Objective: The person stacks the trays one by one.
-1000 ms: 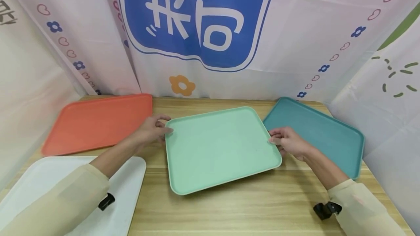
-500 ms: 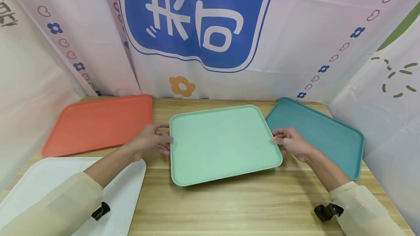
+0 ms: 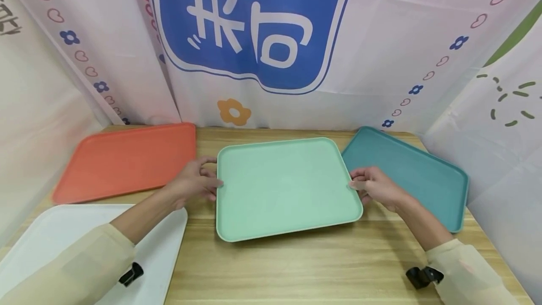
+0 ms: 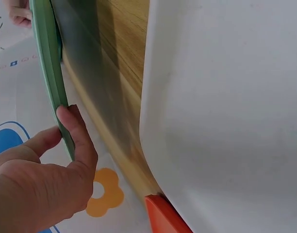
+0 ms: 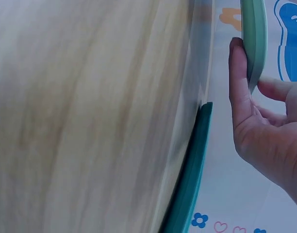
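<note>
A pale green rectangular tray [image 3: 288,187] is held above the wooden table by both hands, one at each short side. My left hand [image 3: 195,180] pinches its left edge, thumb on the top rim and fingers beneath. In the left wrist view, the left hand [image 4: 56,170] grips the edge of the green tray [image 4: 47,58], which is clear of the table. My right hand [image 3: 374,185] pinches the opposite edge. The right wrist view has the right hand [image 5: 270,121] with fingers under the green tray [image 5: 254,39] and thumb at its rim.
An orange-red tray [image 3: 131,161] lies at the back left and a white tray [image 3: 156,248] at the front left, under the left forearm. A teal tray [image 3: 410,173] lies at the right. Printed cloth [image 3: 381,36] encloses the wooden table [image 3: 271,272] on three sides.
The left end of the green tray has shifted slightly, its near left corner moving up in view, so it sits straighter. The left hand moved a little toward me; the right hand barely moved.
</note>
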The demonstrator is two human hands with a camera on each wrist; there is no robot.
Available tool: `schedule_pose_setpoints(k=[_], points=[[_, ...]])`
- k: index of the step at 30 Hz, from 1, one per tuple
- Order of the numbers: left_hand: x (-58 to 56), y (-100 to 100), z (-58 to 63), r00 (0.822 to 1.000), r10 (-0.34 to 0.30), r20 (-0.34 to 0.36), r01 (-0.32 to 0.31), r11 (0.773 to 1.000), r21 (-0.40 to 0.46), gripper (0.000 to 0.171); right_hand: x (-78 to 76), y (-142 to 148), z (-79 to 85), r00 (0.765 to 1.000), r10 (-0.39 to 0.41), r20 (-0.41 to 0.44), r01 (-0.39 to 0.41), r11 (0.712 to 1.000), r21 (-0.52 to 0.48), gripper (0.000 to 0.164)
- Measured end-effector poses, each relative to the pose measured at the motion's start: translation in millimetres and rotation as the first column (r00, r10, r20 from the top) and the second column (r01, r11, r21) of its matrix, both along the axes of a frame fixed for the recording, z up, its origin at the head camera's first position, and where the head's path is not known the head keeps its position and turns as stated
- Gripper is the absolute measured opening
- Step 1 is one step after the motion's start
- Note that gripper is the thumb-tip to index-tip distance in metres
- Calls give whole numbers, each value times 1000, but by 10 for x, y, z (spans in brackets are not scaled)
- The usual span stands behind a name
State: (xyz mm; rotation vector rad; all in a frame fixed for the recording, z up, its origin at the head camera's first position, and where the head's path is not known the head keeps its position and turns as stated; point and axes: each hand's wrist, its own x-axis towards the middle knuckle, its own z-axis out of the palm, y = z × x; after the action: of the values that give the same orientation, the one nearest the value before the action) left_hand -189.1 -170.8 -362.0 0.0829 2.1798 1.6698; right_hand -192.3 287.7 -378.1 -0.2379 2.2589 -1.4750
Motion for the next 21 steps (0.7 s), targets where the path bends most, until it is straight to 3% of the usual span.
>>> schedule_pose_setpoints(k=[5,15,21], points=[[12,-18,-9,1000,2,-13,-2,1000,-22,75,20,-41,31,1000,12,-6,-12,1000,23,28],[43,-57,21,1000,4,1,-4,999,-33,77,59,-134,25,998,-54,36,52,997,55,21],[57,-72,49,1000,1,10,-1,998,-57,78,69,-150,27,997,-53,62,51,998,35,51]])
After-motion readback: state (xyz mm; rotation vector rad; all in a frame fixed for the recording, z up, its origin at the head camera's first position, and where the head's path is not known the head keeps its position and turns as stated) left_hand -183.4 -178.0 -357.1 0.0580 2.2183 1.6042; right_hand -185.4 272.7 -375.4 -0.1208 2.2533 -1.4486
